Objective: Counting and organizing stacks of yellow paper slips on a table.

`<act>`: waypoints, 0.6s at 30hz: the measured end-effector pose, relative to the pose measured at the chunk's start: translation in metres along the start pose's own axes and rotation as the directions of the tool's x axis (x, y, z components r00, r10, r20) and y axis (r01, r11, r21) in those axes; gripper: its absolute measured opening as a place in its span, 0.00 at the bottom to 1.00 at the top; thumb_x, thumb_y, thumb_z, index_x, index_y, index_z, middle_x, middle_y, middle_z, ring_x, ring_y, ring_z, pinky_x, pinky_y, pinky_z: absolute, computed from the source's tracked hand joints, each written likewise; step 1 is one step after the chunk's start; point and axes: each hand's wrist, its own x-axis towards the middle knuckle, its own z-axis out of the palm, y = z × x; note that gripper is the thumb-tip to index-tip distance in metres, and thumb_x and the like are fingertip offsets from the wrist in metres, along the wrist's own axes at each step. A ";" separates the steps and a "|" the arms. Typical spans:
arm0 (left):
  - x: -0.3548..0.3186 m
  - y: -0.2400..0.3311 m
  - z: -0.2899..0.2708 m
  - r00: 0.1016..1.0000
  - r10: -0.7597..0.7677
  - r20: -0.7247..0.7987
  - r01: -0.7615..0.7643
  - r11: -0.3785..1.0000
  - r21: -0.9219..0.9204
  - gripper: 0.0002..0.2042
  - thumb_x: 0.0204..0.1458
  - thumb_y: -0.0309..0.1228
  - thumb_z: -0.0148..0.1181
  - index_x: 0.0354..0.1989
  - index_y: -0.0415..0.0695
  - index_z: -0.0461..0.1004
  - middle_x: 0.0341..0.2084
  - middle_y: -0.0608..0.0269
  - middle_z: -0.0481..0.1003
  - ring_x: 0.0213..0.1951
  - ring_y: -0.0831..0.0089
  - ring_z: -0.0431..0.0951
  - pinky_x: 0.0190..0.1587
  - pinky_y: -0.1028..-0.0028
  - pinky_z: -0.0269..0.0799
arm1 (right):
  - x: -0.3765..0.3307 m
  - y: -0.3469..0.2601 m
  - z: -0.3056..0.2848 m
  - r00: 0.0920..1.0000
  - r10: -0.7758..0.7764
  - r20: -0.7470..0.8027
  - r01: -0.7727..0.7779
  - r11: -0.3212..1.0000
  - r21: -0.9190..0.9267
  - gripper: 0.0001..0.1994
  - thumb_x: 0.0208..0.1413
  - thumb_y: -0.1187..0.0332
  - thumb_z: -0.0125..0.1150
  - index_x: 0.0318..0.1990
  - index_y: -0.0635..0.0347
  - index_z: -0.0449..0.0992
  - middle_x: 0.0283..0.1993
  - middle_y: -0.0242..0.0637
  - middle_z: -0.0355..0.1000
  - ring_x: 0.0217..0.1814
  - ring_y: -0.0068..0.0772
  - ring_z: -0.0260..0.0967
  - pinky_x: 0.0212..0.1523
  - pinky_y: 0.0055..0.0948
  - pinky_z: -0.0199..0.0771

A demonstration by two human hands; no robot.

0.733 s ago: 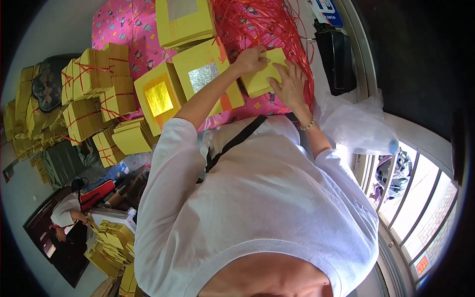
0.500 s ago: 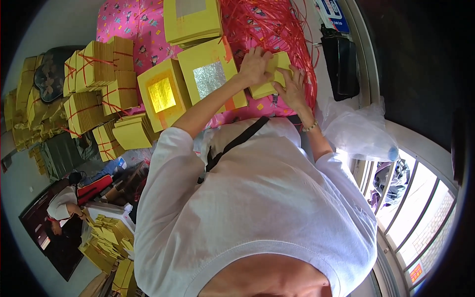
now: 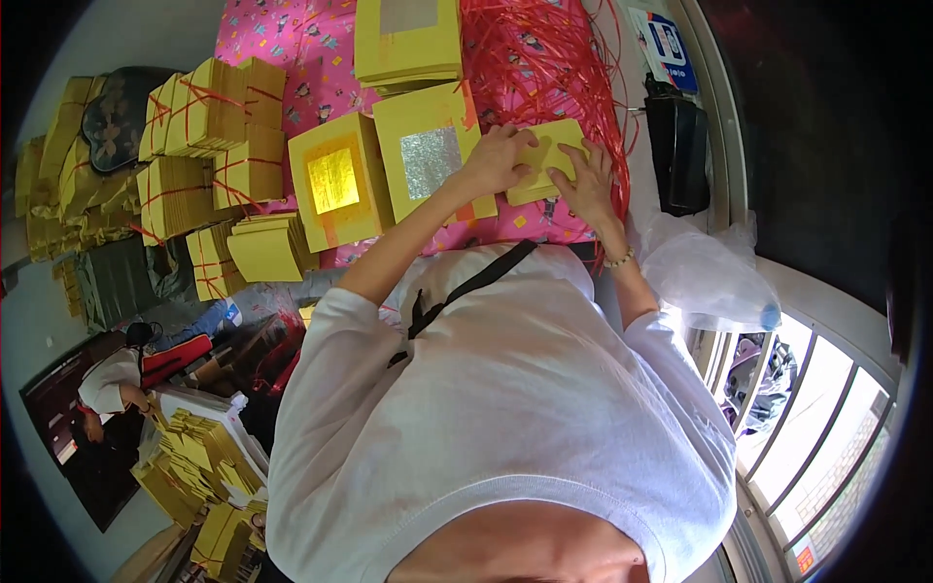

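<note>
A small stack of yellow paper (image 3: pixel 550 155) lies on the pink patterned cover (image 3: pixel 335 53) in front of me. My left hand (image 3: pixel 498 160) rests at its left edge, fingers apart and slightly bent over the top sheet. At the right edge is my right hand (image 3: pixel 587 185), its fingers spread and its thumb toward the paper. Beside my left hand stands a larger yellow paper stack with a silver foil square (image 3: pixel 431 162). Left of that is a stack with a gold foil square (image 3: pixel 332 181). Loose red plastic strings (image 3: pixel 544 73) spread beyond my hands.
Yellow paper bundles tied with red string (image 3: pixel 206 107) are piled at left. Another yellow stack (image 3: pixel 408 49) lies farther back. On the right are a black case (image 3: pixel 676 151), a clear plastic bag (image 3: pixel 709 272) and window bars. A person (image 3: pixel 112 379) handles yellow paper at lower left.
The view has shifted a little. My right hand's fingers have come down from the raised, bent pose and lie flatter by the small stack. My left hand stays at its left edge.
</note>
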 end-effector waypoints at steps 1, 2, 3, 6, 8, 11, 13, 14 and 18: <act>-0.010 0.002 -0.012 0.999 -0.035 -0.017 0.034 0.996 -0.088 0.21 0.39 0.32 0.66 0.44 0.46 0.69 0.38 0.51 0.69 0.45 0.53 0.69 0.47 0.61 0.67 | 0.002 -0.003 -0.003 1.000 0.002 0.008 -0.002 1.000 -0.008 0.23 0.49 0.57 0.61 0.53 0.51 0.70 0.60 0.49 0.54 0.65 0.58 0.43 0.62 0.53 0.47; -0.019 0.004 -0.021 0.997 -0.067 -0.029 0.061 0.982 -0.179 0.19 0.41 0.30 0.65 0.44 0.46 0.69 0.37 0.52 0.70 0.44 0.53 0.69 0.46 0.62 0.67 | 0.003 -0.003 -0.005 1.000 0.009 0.015 -0.008 1.000 -0.020 0.22 0.49 0.57 0.61 0.52 0.52 0.71 0.60 0.48 0.55 0.65 0.57 0.43 0.62 0.53 0.47; -0.030 0.006 -0.029 0.997 -0.069 -0.031 0.062 0.982 -0.178 0.19 0.41 0.30 0.65 0.44 0.46 0.69 0.37 0.52 0.70 0.44 0.53 0.69 0.46 0.62 0.67 | 0.003 -0.003 -0.006 1.000 0.006 0.015 -0.006 1.000 -0.020 0.22 0.49 0.57 0.61 0.52 0.52 0.71 0.60 0.48 0.55 0.65 0.57 0.43 0.62 0.53 0.47; -0.068 0.008 -0.048 0.984 -0.153 -0.085 0.129 0.962 -0.242 0.17 0.42 0.28 0.64 0.42 0.45 0.70 0.34 0.54 0.70 0.42 0.54 0.70 0.46 0.62 0.67 | 0.008 -0.003 -0.006 1.000 -0.019 0.015 0.019 1.000 0.000 0.21 0.49 0.58 0.62 0.50 0.52 0.72 0.59 0.47 0.56 0.65 0.57 0.43 0.62 0.53 0.46; -0.091 0.006 -0.050 0.959 -0.281 -0.048 0.248 0.906 -0.344 0.17 0.40 0.30 0.66 0.40 0.45 0.70 0.31 0.55 0.70 0.39 0.54 0.70 0.45 0.62 0.66 | 0.010 -0.003 -0.006 0.999 -0.032 -0.011 0.033 0.998 0.045 0.18 0.48 0.59 0.62 0.48 0.52 0.74 0.58 0.46 0.59 0.66 0.57 0.43 0.62 0.53 0.47; -0.116 0.008 -0.052 0.974 -0.207 -0.090 0.196 0.974 -0.111 0.18 0.39 0.32 0.67 0.39 0.45 0.70 0.32 0.55 0.69 0.39 0.55 0.69 0.44 0.62 0.66 | 0.014 -0.008 -0.008 0.999 -0.046 -0.024 0.047 0.997 0.060 0.16 0.49 0.60 0.62 0.46 0.52 0.75 0.57 0.44 0.60 0.66 0.56 0.44 0.62 0.53 0.46; -0.126 0.010 -0.052 0.975 -0.199 -0.099 0.193 0.979 -0.065 0.19 0.38 0.32 0.68 0.39 0.45 0.71 0.33 0.56 0.69 0.39 0.55 0.69 0.44 0.62 0.66 | 0.017 -0.013 -0.012 0.998 -0.050 -0.027 0.051 0.998 0.045 0.15 0.49 0.60 0.62 0.45 0.51 0.76 0.57 0.43 0.60 0.66 0.55 0.44 0.62 0.53 0.46; -0.130 0.011 -0.052 0.976 -0.186 -0.108 0.186 0.982 -0.016 0.19 0.37 0.32 0.68 0.39 0.46 0.71 0.33 0.56 0.69 0.40 0.56 0.69 0.44 0.63 0.66 | 0.017 -0.015 -0.014 0.998 -0.056 -0.034 0.057 0.998 0.029 0.15 0.50 0.61 0.62 0.45 0.51 0.76 0.57 0.43 0.60 0.66 0.55 0.44 0.62 0.52 0.46; -0.137 0.008 -0.043 0.984 -0.155 -0.091 0.160 0.985 0.057 0.19 0.36 0.31 0.69 0.39 0.46 0.71 0.34 0.57 0.68 0.41 0.57 0.68 0.45 0.63 0.66 | 0.017 -0.022 -0.019 0.998 -0.054 -0.039 0.054 0.998 -0.015 0.14 0.50 0.61 0.62 0.44 0.51 0.76 0.57 0.42 0.60 0.66 0.54 0.44 0.62 0.52 0.46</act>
